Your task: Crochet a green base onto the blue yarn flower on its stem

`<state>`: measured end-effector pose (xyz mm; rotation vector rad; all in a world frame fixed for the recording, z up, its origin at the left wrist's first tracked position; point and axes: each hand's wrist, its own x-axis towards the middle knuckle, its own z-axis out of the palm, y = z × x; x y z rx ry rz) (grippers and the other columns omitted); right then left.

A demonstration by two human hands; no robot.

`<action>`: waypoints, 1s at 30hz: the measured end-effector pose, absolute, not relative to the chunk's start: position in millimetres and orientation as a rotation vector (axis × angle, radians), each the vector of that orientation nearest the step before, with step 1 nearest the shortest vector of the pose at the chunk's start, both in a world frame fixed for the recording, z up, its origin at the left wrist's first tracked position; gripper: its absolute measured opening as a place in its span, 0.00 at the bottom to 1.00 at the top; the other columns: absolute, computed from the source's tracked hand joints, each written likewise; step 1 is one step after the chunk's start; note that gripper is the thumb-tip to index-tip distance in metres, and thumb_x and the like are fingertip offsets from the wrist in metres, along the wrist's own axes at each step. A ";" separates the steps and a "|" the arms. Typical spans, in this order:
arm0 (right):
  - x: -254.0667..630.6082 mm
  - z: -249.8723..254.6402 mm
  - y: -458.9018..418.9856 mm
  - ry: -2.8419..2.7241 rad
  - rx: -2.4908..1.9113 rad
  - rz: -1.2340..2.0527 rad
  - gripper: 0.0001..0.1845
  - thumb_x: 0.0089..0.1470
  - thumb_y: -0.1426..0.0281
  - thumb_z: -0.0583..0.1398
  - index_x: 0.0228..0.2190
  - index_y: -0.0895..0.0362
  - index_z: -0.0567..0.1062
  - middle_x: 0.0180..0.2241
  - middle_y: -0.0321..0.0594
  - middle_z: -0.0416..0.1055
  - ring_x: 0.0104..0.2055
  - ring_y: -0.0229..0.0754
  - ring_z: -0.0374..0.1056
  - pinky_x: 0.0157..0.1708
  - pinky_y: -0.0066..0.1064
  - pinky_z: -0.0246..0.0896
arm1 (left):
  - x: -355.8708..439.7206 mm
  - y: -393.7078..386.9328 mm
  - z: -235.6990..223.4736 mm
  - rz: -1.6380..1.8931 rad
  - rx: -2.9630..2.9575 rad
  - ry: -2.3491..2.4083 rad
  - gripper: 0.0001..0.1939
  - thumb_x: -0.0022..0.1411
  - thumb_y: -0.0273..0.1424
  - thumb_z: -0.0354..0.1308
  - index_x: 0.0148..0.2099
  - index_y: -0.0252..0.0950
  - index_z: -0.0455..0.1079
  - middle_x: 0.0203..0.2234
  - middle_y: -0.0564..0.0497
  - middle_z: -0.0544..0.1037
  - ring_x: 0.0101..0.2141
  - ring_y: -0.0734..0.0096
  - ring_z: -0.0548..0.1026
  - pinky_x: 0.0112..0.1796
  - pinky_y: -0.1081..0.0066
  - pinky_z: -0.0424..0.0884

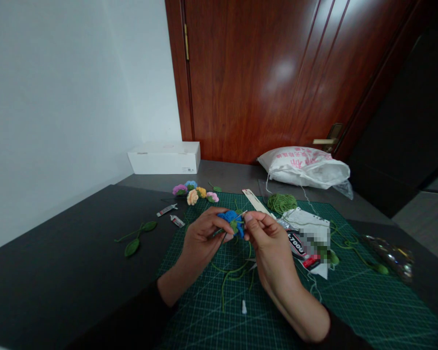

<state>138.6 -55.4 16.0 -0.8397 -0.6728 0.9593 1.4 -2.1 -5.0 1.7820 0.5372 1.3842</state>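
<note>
Head view: small flowers (192, 197) and green yarn (282, 203) lie beyond the blue flower (230, 215).

woolly yarn flower (229, 215), glossy wood door (248, 73)

Room to pass lies over the near left of the worktop (76, 277), short of the green leaves (132, 247); farther back, two tubes (167, 210) and small flowers (192, 197) stand in the way. Right of the right grip (272, 241), paper (310, 218) crowds the mat (379, 308) (the yarn ball (282, 203) and bulky sack (295, 167) obstruct behind), but its near right corner is passable.
</note>
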 end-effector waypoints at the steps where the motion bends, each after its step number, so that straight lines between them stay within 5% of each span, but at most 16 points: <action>1: 138.4 16.0 -55.3 -0.672 -0.838 0.958 0.14 0.41 0.62 0.73 0.26 0.58 0.78 0.21 0.33 0.69 0.22 0.34 0.60 0.25 0.28 0.54 | 1.7 -2.5 -4.4 1.384 1.780 0.541 0.04 0.57 0.30 0.67 0.30 0.37 0.77 0.42 0.45 0.76 0.42 0.64 0.76 0.42 0.67 0.73; 30: 137.6 15.3 -54.2 -0.675 -0.869 0.927 0.16 0.41 0.60 0.72 0.26 0.57 0.77 0.21 0.31 0.67 0.22 0.34 0.58 0.23 0.28 0.53 | 2.3 -2.6 -5.1 1.388 1.826 0.533 0.06 0.58 0.33 0.66 0.30 0.37 0.77 0.40 0.45 0.76 0.40 0.64 0.76 0.41 0.66 0.73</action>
